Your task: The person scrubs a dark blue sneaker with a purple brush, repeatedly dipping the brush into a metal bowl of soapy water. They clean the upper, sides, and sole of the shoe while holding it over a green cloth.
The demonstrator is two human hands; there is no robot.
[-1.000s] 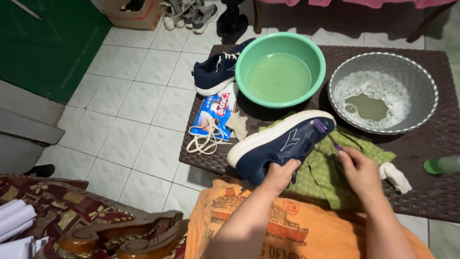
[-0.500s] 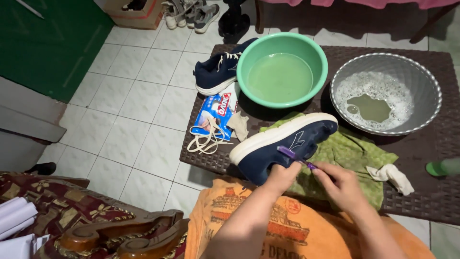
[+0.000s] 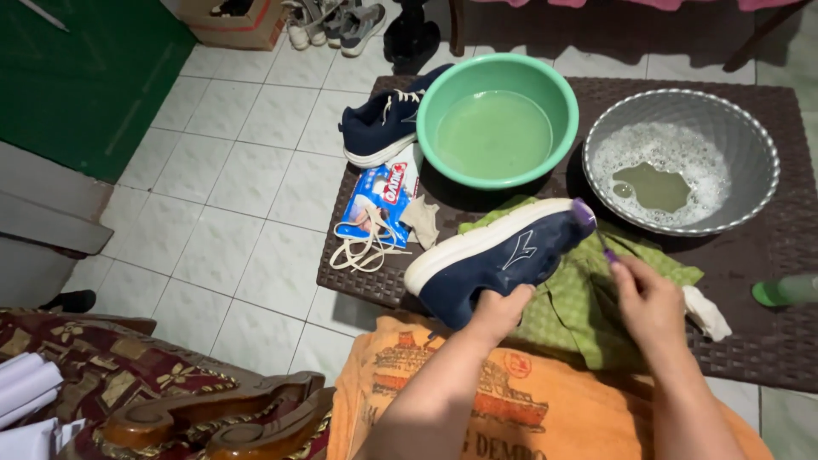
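On the table: 2 navy shoes [image 3: 503, 255], 2 basins [image 3: 498, 128], 1 purple brush [image 3: 588, 217].

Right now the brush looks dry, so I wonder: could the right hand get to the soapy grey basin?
Probably yes. The right hand holds the purple brush at the shoe's toe, and the grey basin sits just beyond it, nothing between.

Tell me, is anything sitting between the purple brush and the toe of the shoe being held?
Nothing visible. The right hand holds the purple brush with its head already against the toe of the navy shoe, which the left hand grips at the heel, over the green cloth.
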